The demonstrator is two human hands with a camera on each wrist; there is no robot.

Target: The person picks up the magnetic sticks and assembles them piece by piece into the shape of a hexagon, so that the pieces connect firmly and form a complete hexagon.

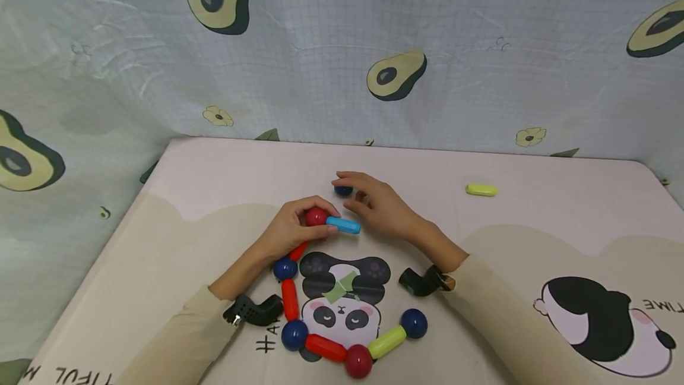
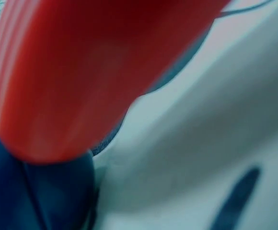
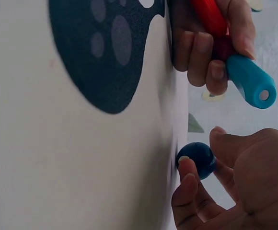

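My left hand (image 1: 288, 227) grips a red ball (image 1: 316, 217) between thumb and fingers. From that ball a light blue rod (image 1: 346, 226) sticks out to the right, its round end facing the camera in the right wrist view. A red rod (image 1: 298, 251) runs from the held ball down to a blue ball (image 1: 285, 268); the left wrist view shows a red rod (image 2: 81, 72) close up against a blue ball (image 2: 38, 191). My right hand (image 1: 385, 204) has its thumb and fingers curled round a dark blue ball (image 3: 196, 159), low over the table.
The chain goes on through a red rod (image 1: 290, 299), another blue ball (image 1: 294, 335), a second red ball (image 1: 358, 361) and a yellow-green rod (image 1: 388, 342) to an end ball (image 1: 414, 323). A loose yellow-green rod (image 1: 481, 189) lies at the back right. An avocado-print curtain (image 1: 320, 76) hangs behind.
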